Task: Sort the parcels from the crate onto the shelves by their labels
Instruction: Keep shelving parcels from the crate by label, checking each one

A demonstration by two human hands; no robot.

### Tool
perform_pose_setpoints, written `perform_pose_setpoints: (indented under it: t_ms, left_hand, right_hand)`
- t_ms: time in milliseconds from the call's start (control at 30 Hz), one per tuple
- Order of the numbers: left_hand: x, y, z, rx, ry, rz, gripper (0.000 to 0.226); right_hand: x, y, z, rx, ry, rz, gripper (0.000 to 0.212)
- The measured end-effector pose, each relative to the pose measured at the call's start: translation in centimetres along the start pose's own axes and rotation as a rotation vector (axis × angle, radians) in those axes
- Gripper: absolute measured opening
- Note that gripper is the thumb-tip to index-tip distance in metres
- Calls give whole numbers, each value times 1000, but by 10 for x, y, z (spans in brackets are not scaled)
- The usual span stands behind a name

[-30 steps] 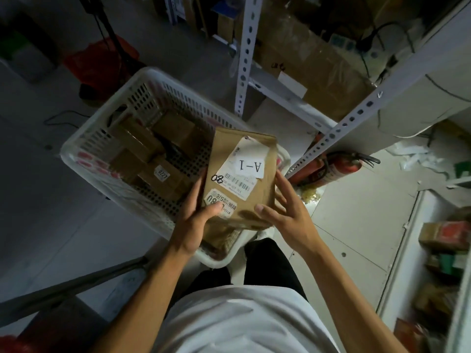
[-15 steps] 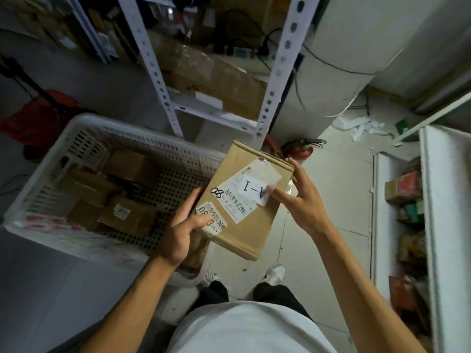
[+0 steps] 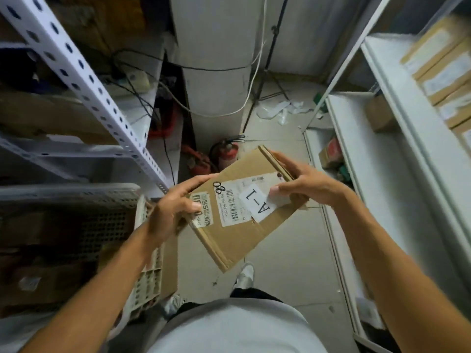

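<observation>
A flat brown cardboard parcel [image 3: 237, 238] with a shipping label and a white "A-1" sticker [image 3: 258, 203] is held in front of me over the floor, tilted. My left hand [image 3: 170, 210] grips its left edge. On the right, my right hand [image 3: 305, 186] holds the far edge with the thumb on the sticker. The white plastic crate [image 3: 142, 273] sits at the lower left, dim inside, with several brown parcels in it. White shelves [image 3: 397, 149] on the right carry brown boxes.
A white perforated shelf post [image 3: 84, 80] slants across the upper left, with cardboard and cables behind it. A red fire extinguisher [image 3: 226, 154] stands on the floor beyond the parcel. Crumpled white paper [image 3: 280, 110] lies farther back. My shoes show on the tiled floor.
My view and body have turned right, away from the crate toward the right-hand shelves. The parcel has swung with me and rotated, so the A-1 sticker now reads sideways.
</observation>
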State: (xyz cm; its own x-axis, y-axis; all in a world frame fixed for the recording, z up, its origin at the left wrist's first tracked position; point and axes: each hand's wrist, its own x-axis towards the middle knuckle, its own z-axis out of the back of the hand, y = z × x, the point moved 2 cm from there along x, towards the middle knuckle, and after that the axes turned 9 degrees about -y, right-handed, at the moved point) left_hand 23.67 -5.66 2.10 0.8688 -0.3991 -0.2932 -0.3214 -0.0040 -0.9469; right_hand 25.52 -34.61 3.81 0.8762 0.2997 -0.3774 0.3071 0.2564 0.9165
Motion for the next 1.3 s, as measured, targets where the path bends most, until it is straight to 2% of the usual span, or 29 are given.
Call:
perform_pose_setpoints:
  t_ms: [67,167,233,300,333,400,500,567,633,733,800,867,933,1100,1300]
  left_hand:
    - [23,-6,-23,40,78,0,77]
    - [50,-14,-62,88,200,-1,79]
    - [64,-19,-89,113,189,-20,75]
    - [78,-26,-111,132,67,-80,64]
    - [84,-29,-119,160,-3,-127,65]
    - [94,-32,-135,208,-106,-185,82]
    - [100,-20,-155,219,-191,-184,102]
    - [103,-4,-170,186,-197,-96,107]
    - [110,6,-192,163,-124,-32,107]
    - [135,-2,-214,12,-37,-56,112]
    - [160,-15,-206,-46,-55,-99,112]
    - [188,-31,-184,-56,-67,-130,107]
    - [215,-49,-163,-35,-70,-154,102]
    - [267,-84,-143,-11,61,-203,96]
    - [306,-103,-155,110,310,-210,97]
  right_hand:
    - [-9,-7,26,44,1,-19,90]
    - [-25,-22,56,129,-87,-34,75]
    - [-39,-36,72,233,-197,-10,67]
    - [-53,-52,81,397,-325,10,58]
    - [-58,-61,84,480,-403,8,55]
    - [-63,-80,89,642,-582,4,49]
    - [-63,-96,91,929,-902,15,51]
    - [-60,-92,91,1068,-1138,5,45]
    - [-51,-79,86,1114,-1279,9,39]
    - [-28,-62,75,1035,-1328,67,42]
    - [-15,-55,73,798,-1302,86,54]
    - [-3,-49,78,519,-1217,78,63]
    - [9,-37,84,340,-1136,69,66]
    - [35,-4,102,213,-1099,72,69]
    - [38,9,121,225,-1248,56,72]
